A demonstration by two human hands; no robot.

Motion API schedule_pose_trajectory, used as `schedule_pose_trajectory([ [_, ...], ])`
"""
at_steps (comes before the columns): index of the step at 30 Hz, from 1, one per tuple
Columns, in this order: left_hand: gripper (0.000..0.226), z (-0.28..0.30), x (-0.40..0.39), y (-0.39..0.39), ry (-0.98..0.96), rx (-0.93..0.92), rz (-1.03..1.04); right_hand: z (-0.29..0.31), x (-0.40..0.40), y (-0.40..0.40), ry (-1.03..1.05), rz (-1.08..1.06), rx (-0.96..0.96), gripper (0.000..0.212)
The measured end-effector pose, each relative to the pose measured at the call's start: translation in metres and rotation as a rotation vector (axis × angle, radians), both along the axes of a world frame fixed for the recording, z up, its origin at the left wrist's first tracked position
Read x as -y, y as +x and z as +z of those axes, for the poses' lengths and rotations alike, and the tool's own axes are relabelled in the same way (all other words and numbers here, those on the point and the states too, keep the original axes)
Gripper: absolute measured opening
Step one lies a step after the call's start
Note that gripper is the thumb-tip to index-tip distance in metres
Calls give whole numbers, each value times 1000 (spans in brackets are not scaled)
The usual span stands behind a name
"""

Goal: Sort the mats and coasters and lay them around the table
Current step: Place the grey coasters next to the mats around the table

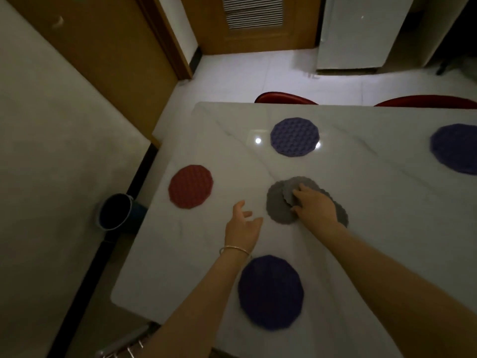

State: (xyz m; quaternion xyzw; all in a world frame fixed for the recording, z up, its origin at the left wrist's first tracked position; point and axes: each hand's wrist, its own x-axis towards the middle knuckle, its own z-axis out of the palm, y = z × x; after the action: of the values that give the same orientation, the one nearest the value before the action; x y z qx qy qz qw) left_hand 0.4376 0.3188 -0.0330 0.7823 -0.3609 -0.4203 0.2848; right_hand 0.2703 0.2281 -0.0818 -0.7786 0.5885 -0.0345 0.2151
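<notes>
On the white marble table (387, 228) lie round mats: a red one (190, 189) at the left, a light purple one (294, 137) at the back, a dark purple one (270, 292) near me and another dark purple one (455, 148) at the right edge. In the middle sits a loose pile of grey scalloped coasters (280, 208). My right hand (315, 205) rests on that pile, fingers pressing the top coaster. My left hand (242, 226), with a bangle on the wrist, hovers open just left of the pile, touching nothing.
Two red chair backs (285, 98) stand at the table's far side. A dark bucket (114, 211) sits on the floor to the left by the wall. A white appliance (358, 32) and wooden doors are at the back.
</notes>
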Motion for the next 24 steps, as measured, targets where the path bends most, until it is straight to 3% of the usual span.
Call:
schedule_pose_trajectory([
  [2, 58, -5, -5, -4, 21, -24, 72, 7, 4, -1, -23, 86, -63, 23],
  [5, 48, -9, -6, -6, 38, -187, 220, 18, 2, -2, -83, 98, -63, 30],
  [8, 28, -2, -2, -10, 58, -440, 370, 31, -14, 0, -201, -86, 183, 29],
  [10, 21, 3, -4, -11, 21, -535, 430, 38, -36, 12, -310, -60, 332, 18],
  [15, 20, 12, -23, 0, -13, -536, 583, 25, -93, 43, -272, 233, 349, 37],
  [18, 16, 14, -40, 7, 2, -583, 698, 11, -107, 50, -180, 309, 374, 32],
  [21, 18, 13, -50, 14, -25, -583, 729, 6, -94, 46, -125, 252, 391, 29],
  [24, 18, 8, -56, 23, -29, -570, 775, -5, -61, 31, -136, 148, 221, 49],
])
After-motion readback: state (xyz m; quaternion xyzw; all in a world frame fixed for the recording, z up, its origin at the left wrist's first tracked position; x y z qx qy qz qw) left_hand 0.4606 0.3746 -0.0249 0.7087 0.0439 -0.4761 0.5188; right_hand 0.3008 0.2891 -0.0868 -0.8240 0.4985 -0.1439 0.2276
